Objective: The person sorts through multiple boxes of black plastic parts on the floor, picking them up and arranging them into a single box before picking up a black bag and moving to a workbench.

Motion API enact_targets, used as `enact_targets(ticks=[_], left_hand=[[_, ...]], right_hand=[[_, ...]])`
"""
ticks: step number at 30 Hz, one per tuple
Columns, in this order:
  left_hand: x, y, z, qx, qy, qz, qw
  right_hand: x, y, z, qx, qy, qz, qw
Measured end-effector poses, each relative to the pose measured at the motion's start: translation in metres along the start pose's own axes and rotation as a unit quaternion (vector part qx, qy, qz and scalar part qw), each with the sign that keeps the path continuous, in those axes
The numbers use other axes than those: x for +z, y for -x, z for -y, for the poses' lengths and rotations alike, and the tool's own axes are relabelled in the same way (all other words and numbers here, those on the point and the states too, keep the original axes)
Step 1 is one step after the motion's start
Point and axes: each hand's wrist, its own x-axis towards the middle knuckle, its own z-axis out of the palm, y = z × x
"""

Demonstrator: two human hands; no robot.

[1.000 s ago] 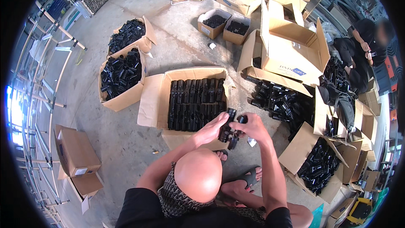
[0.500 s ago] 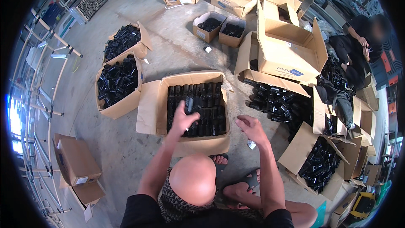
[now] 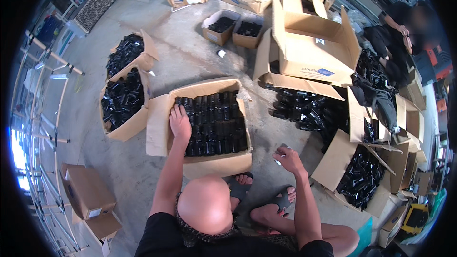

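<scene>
A cardboard box (image 3: 216, 165) stands on the floor just in front of my knee, packed with rows of black plastic cylinder-shaped parts (image 3: 214, 128). My left hand (image 3: 180, 123) reaches into its left side. Its fingers are stretched out and slightly apart, over the left end of the far row; the surface beneath them is hidden. To the right of the box, above the floor, is my right hand (image 3: 288, 159). Its fingers are curled together, with a small dark bit showing at the fingertips. A white scrap (image 3: 278, 163) shows beside that hand.
Boxes of loose black parts stand at left (image 3: 123, 97) and right (image 3: 361, 181). More black parts (image 3: 312, 109) spill from a large tipped carton (image 3: 316, 59). Two small boxes (image 3: 219, 24) are farther off. Another person (image 3: 397, 33) sits at far right. Metal racking (image 3: 43, 138) lines the left.
My left hand has moved left from above the rows, and the black part it carried no longer shows in it. My right hand is slightly lower in the view. The whole view has shifted.
</scene>
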Motion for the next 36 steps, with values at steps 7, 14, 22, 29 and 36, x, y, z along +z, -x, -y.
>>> enact_targets(ticks=[7,14,22,29,36], left_hand=[[0.039,0.017,0.024,0.031,-0.006,-0.005,0.999],[0.009,0.003,0.004,0.029,-0.017,0.118,0.993],[-0.006,0.009,0.003,0.014,0.022,0.158,0.987],[-0.023,0.044,0.007,0.024,0.163,0.135,0.977],[-0.090,0.042,-0.046,0.047,0.262,0.083,0.960]], right_hand=[[-0.013,-0.025,-0.018,0.004,0.022,-0.073,0.997],[-0.118,-0.064,-0.083,0.071,0.150,-0.302,0.939],[-0.172,-0.125,-0.080,0.096,0.385,-0.132,0.908],[-0.148,-0.128,-0.104,0.004,0.424,-0.134,0.896],[-0.133,-0.102,-0.097,0.068,0.316,-0.179,0.929]])
